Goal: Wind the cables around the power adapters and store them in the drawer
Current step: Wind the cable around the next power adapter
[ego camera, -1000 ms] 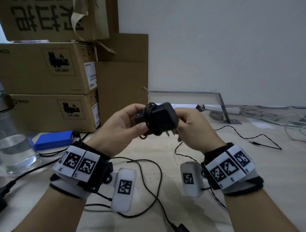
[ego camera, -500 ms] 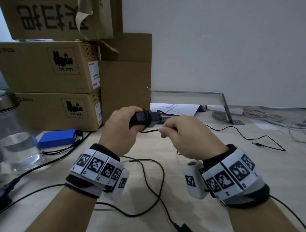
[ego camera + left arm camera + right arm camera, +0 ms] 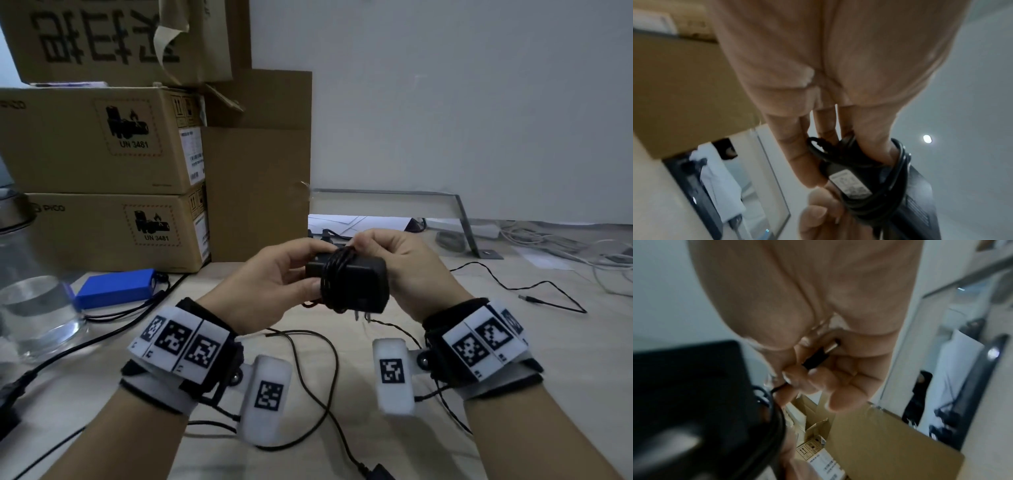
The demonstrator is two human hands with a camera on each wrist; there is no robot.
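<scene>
I hold a black power adapter (image 3: 363, 284) above the table with both hands, prongs pointing down. Its black cable (image 3: 337, 274) is coiled several times around the body. My left hand (image 3: 308, 265) grips the adapter's left end; in the left wrist view my left hand (image 3: 838, 159) has thumb and fingers clamped over the cable coils (image 3: 898, 172) on the adapter (image 3: 920, 204). My right hand (image 3: 373, 253) sits at the adapter's top right. In the right wrist view my right hand (image 3: 809, 368) pinches the cable's barrel plug (image 3: 818, 355) beside the adapter (image 3: 684, 386). No drawer is in view.
A loose thin cable with a barrel plug (image 3: 527, 298) lies at the right, and another black cable (image 3: 329, 377) loops under my wrists. Stacked cardboard boxes (image 3: 102, 144), a blue box (image 3: 116, 286) and a glass jar (image 3: 30, 308) stand at the left. A metal bracket (image 3: 462, 219) is behind.
The adapter has been turned so its flat side faces me. The last free length of cable is now wrapped on, and my right hand has moved up to the adapter's top.
</scene>
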